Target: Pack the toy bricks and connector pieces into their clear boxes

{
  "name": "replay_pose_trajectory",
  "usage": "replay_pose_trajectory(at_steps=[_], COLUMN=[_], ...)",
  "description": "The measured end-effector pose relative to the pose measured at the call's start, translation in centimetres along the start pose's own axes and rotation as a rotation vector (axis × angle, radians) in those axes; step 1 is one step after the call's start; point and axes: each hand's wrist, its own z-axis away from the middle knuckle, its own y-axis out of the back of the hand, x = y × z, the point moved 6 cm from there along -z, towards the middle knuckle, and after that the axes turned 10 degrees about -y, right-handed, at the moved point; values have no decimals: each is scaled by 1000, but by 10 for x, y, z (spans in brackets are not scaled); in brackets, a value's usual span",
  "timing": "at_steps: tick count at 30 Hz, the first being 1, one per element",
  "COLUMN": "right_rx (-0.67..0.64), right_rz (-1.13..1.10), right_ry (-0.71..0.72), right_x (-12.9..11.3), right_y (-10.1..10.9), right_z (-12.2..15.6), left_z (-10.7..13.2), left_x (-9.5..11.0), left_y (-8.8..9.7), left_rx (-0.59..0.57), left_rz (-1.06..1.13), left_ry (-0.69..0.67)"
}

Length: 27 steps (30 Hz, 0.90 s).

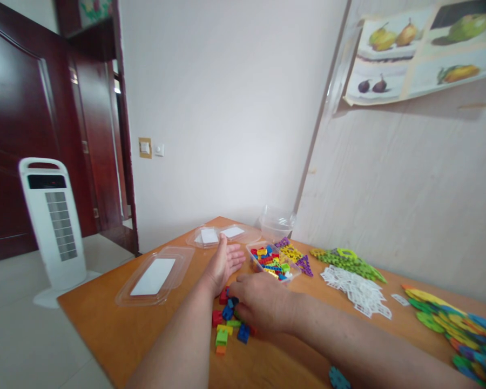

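— Where were the loose blocks (228, 313) seen?
— On the table (267, 362), partly covered by the right hand (263, 302); whether any was gripped could not be told.
— And the left hand (225, 263)?
— It was held flat and unclenched beyond them, near the block-filled tub (295, 273).

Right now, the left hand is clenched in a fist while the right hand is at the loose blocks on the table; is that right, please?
Not quite: the head view shows the left hand open, not clenched in a fist. The right hand is indeed at the loose blocks on the table.
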Motion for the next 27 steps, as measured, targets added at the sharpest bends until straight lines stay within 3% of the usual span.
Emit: replay_pose_trajectory(at_steps=[3,7,10,13,16,22,27], right_rx=[75,156,150,148,124,7,-114], right_rz=[-32,-13,39,42,6,34,85], right_ry=[-76,-247,-375,-463,-428,-229,-285], right_x=[16,61,96,112,99,39,21], right_y=[10,27,33,32,26,5,-20], right_z=[4,13,19,24,25,8,-19], left_z=[-1,-2,-2,-2,-1,0,-3], left_x=[-1,-2,-2,-2,-2,-1,-3], left_y=[1,2,2,1,1,0,2], left_rx=[-24,-27,-16,-18,-23,-30,-30], left_rz=[-5,-21,-22,-22,-26,-28,-19], left_ry=[-9,-27,-35,-28,-30,-30,-19])
